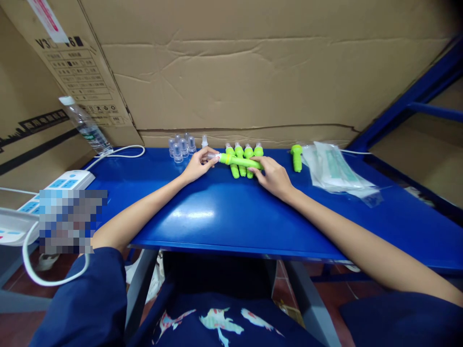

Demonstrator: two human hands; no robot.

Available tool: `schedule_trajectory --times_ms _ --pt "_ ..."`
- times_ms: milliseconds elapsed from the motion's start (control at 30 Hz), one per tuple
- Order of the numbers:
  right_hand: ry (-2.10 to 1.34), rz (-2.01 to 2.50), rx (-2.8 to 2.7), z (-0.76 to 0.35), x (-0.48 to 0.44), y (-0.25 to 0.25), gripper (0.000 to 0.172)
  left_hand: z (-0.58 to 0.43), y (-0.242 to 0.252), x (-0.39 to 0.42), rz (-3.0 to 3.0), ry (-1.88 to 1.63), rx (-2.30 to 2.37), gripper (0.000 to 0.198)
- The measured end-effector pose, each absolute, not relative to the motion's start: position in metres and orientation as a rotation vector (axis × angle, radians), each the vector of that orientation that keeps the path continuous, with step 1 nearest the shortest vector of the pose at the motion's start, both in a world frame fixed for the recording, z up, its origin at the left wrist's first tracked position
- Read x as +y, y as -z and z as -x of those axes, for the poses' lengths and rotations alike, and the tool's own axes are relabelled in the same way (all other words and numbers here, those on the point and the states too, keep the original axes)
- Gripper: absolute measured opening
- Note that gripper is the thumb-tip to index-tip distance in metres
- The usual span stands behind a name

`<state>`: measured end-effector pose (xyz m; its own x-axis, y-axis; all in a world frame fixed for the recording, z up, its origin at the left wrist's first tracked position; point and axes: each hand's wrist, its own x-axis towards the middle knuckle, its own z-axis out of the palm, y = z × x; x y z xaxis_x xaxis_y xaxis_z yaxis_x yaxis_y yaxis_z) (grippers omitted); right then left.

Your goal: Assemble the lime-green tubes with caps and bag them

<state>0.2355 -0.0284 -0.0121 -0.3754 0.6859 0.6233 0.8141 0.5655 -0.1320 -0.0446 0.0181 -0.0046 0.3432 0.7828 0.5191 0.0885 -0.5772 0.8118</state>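
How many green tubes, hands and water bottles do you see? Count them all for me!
Green tubes: 6 (4 in a row, 1 held tube, 1 lone tube)
Hands: 2 (left hand, right hand)
Water bottle: 1
Total: 9

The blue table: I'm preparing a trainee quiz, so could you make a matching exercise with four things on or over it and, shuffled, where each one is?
Column 1
1. Left hand
2. Right hand
3. Water bottle
4. Plastic packets

Column 2
A. On the right part of the blue table
B. At the clear end of the held green tube
C. By the table's back left corner
D. At the tube's green end

Right pairs: 1-B, 2-D, 3-C, 4-A
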Motion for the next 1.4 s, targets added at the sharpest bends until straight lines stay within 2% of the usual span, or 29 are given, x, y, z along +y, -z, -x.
schedule_trajectory --times_ms 233,533,900,1233,1400 --pt "0.292 1.245 -2.223 -0.237 -0.027 0.012 0.039 0.039 -0.001 0.016 -1.885 -1.245 0.693 0.059" --pt "0.143 1.343 -2.133 -0.23 -0.033 0.006 0.04 0.033 0.002 0.013 -1.884 -1.146 0.667 0.071" --pt "0.027 1.901 -1.863 -0.239 -0.033 -0.016 0.057 0.037 0.01 0.021 -1.913 -1.108 0.746 0.044" --pt "-0.178 2.089 -1.813 -0.252 -0.022 -0.016 0.044 0.039 0.013 0.025 -1.967 -1.056 0.777 0.034" --pt "-0.164 2.228 -1.871 -0.251 -0.025 -0.019 0.049 0.039 0.014 0.026 -2.004 -1.039 0.8 0.034"
